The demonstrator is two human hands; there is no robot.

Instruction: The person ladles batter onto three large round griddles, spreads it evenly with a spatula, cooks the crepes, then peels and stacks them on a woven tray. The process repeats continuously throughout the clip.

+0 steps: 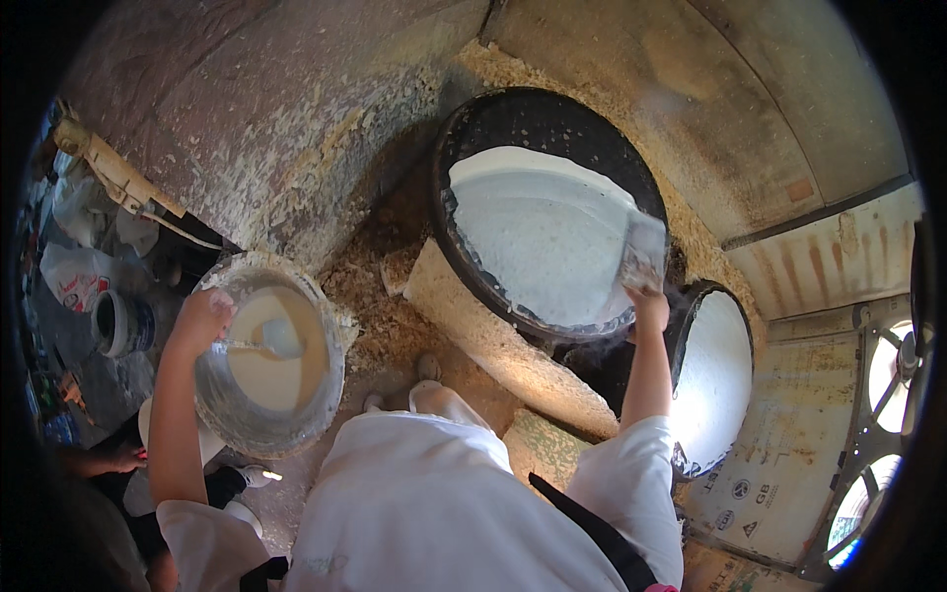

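While right hand [647,280] grips, flat tool [645,240] blurred

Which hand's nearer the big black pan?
Right: the right hand is at the lower-right rim of the black pan, gripping a flat scraper; the left hand is off left at the basin, holding a ladle.
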